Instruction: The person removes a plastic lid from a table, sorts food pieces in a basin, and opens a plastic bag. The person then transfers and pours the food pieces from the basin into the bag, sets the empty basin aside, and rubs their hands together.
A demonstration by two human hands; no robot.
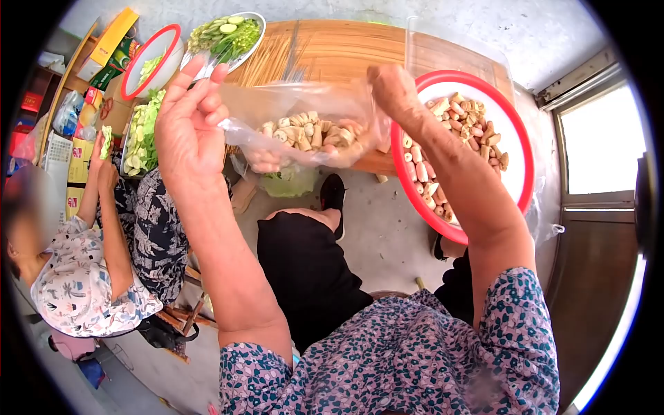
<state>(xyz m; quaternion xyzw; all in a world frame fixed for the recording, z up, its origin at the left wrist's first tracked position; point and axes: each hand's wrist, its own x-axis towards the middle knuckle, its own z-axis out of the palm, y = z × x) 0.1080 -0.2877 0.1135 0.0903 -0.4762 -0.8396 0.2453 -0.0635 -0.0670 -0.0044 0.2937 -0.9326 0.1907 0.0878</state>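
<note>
A clear plastic bag (235, 104) is stretched between my two hands, over the front of the wooden table. In it lie several pale, rolled food pieces (304, 131) with a few pinkish ones. My left hand (194, 121) is raised on the left, palm partly turned up, its curled fingers on one edge of the bag. On the right, my right hand (393, 90) is closed in a fist at the opposite edge. Just beside my right forearm stands a white basin (510, 187) with a red rim, holding cut sausage pieces (474, 128) and brownish chunks.
Thin skewers (266, 62) lie on the wooden table (353, 41) near a plate of green vegetables (235, 38). A clear plastic tub (453, 52) stands behind the basin. At left, a seated co-worker (97, 277) holds a leaf beside a tray of lettuce (142, 135).
</note>
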